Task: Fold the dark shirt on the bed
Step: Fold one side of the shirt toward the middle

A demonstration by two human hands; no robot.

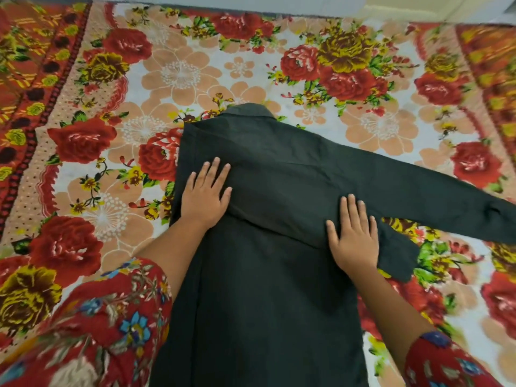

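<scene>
Dark shirt point(265, 247) flat on bed point(195, 65) beneath left hand point(205, 195) and right hand point(354, 241); fingers spread open, gripping nothing

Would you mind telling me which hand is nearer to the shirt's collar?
Left. The left hand lies flat just below the collar; the right hand rests lower, nearer the outstretched sleeve.

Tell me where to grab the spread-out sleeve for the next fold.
Probably at the cuff end of the sleeve, coming from the right with the right hand. It lies flat and stretched out over the bedsheet, free of the shirt body, so pinching the far end lets the whole length swing inward.
</scene>
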